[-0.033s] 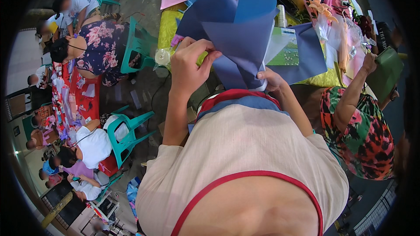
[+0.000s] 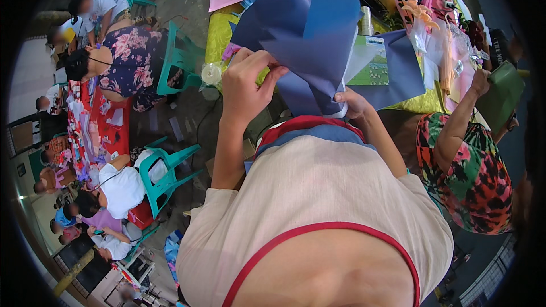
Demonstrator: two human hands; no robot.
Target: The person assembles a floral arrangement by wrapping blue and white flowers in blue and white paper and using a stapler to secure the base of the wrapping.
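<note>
- One long table covered in crinkled, shiny yellow cloth (image 2: 215, 37) fills the top here, crowded along its right side with wrapping stuff too jumbled to count.
- Over to the left, one second table, covered in red cloth (image 2: 121, 143), strewn with small paper pieces.
- Two people in floral dresses: one in navy with pink blooms (image 2: 128, 59) at left, one in black, green and coral (image 2: 469, 176) at right.
- Two teal plastic armchairs (image 2: 190, 59) stand nearest on the left, one above the other in view.
- And here's the centrepiece: one large, cone-shaped blue paper wrap (image 2: 310, 40), between both hands, flaring upward past the table's near edge.
- One flat blue sheet (image 2: 406, 59) lies just to its right, on the yellow cloth.
- Two bare hands at work! The left hand (image 2: 250, 82) curls at the wrap's left edge, thumb and index tips drawn together; whether paper sits between them, I can't tell. The right hand (image 2: 354, 104) grips the narrow base, thumb pressed on the front, other fingers mostly hidden.
- One green rectangular piece with white patterning (image 2: 375, 71) rests on the flat sheet.
- Two pale rolls: one tall cylinder (image 2: 367, 21) behind the wrap, one squat (image 2: 211, 74) at the table's left corner.
</note>
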